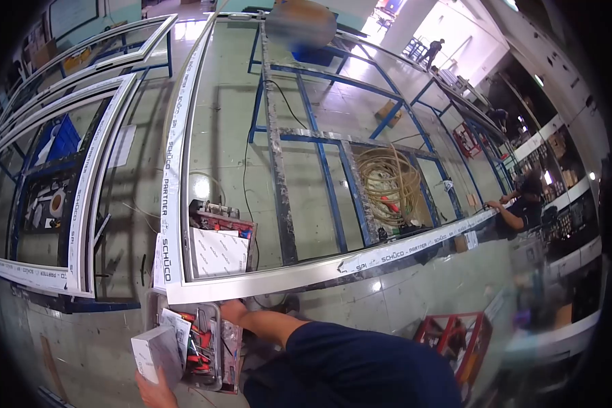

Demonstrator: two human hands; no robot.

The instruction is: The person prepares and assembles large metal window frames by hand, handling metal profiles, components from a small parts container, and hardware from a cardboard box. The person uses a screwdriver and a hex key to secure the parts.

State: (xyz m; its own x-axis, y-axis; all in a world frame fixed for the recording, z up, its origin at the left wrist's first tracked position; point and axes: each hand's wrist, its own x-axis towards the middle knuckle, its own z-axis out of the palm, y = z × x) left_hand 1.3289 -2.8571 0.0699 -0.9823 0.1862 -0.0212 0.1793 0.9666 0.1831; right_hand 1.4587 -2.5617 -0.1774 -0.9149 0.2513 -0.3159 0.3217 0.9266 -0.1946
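Note:
At the lower left my left hand [155,389] grips the lower edge of a grey-white box [158,355], its fingers wrapped round it. My right hand [234,312] is near the bottom corner of a large white frame [173,204], over the right side of an open toolbox [214,347]. The frame's edge partly hides its fingers, so what they hold, if anything, does not show. Red-handled tools [198,353] and a white paper [177,325] lie in the toolbox, just right of the box.
Blue-legged stands [319,177] support the frame. Behind its corner sits another toolbox with a white carton [219,251]. Coiled hose [387,183] lies mid-frame. A red tool case [455,343] is on the floor at right. A co-worker [520,211] touches the frame's far right end.

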